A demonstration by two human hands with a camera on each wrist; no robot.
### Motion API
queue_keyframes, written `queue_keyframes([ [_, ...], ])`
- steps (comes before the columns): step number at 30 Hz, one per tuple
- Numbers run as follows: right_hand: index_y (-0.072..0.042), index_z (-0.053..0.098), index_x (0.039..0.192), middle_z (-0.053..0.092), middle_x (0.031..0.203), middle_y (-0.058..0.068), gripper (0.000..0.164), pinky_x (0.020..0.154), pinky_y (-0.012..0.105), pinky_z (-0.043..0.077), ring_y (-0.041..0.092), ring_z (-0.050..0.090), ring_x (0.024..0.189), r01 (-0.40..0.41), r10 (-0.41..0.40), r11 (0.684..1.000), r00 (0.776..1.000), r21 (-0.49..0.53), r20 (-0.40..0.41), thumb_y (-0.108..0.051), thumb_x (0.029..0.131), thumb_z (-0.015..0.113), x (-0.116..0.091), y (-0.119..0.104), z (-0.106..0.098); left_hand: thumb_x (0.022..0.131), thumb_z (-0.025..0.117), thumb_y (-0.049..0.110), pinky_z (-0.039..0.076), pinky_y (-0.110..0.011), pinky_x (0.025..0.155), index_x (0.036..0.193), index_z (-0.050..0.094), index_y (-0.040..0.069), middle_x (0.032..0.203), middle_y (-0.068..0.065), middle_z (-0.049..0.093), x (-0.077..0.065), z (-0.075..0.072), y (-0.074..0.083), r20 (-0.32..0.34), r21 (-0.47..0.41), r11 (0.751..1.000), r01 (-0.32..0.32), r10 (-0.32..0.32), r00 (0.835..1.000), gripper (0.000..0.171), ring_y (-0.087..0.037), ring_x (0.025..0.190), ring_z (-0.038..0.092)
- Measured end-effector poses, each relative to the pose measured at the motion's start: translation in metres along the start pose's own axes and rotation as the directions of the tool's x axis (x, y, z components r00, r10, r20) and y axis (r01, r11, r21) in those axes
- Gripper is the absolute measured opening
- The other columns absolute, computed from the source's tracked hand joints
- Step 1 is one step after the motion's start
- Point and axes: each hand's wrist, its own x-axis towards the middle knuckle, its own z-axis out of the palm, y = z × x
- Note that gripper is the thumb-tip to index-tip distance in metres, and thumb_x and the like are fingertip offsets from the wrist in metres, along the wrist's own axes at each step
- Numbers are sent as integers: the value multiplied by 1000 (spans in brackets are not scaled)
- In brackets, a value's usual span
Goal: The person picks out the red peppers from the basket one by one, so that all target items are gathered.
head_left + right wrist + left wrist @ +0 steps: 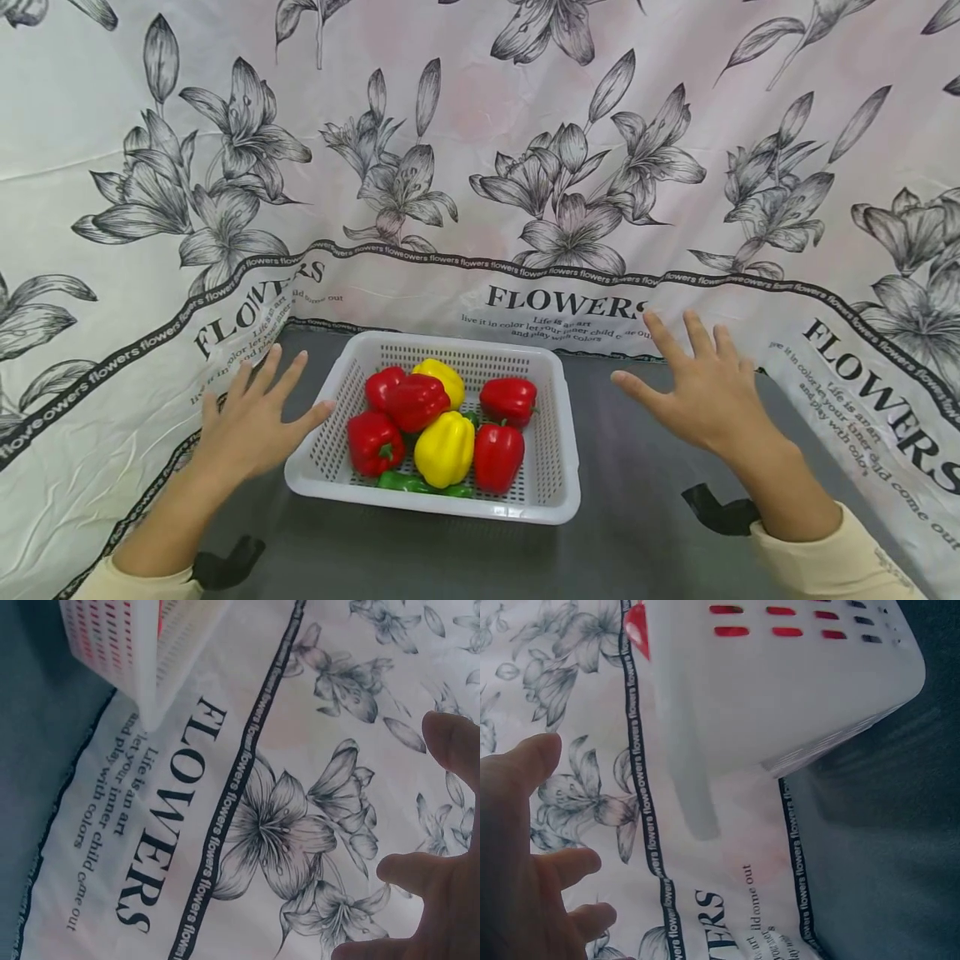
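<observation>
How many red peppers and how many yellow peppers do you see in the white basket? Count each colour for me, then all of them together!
Red peppers: 5
Yellow peppers: 2
Total red and yellow peppers in view: 7

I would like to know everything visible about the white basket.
The white basket looks plastic, rectangular with rounded corners, a smooth broad rim and walls pierced by rows of small slots. It stands upright on the dark grey surface. Red peppers, yellow peppers and green peppers lie inside. The left hand and right hand flank it; neither grips it.
</observation>
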Motion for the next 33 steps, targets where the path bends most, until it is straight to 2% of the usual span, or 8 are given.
queue_keyframes([
  [11,-25,15,156,8,154,29,91,98,76,5,62,6,132,33,-33,999,999,30,8,-71,86,50,2,-12,18,87,42,73,-1,-79,94,155,21,16,157,-22,10,-8,18,1,-1,-24,999,-29,29,1000,91,-54,136,10],
  [17,-24,14,156,12,153,30,90,98,76,9,63,8,131,57,-57,998,998,34,9,-70,87,49,2,-20,28,87,43,72,1,-78,95,154,25,16,157,-21,13,-13,27,3,-10,-43,998,-47,46,999,90,-52,137,11],
  [25,-20,22,155,16,153,29,91,99,74,12,59,11,133,64,-64,997,998,32,9,-72,85,49,2,-26,41,88,46,70,4,-79,94,153,28,16,157,-19,16,-18,39,2,-40,-60,996,-64,62,997,87,-51,137,13],
  [33,-20,23,155,19,153,27,91,101,73,12,57,12,134,81,-82,995,996,56,28,-73,85,47,3,-33,54,88,48,68,5,-79,94,152,31,16,157,-18,18,-24,50,1,-56,-90,993,-76,72,996,85,-51,137,15],
])
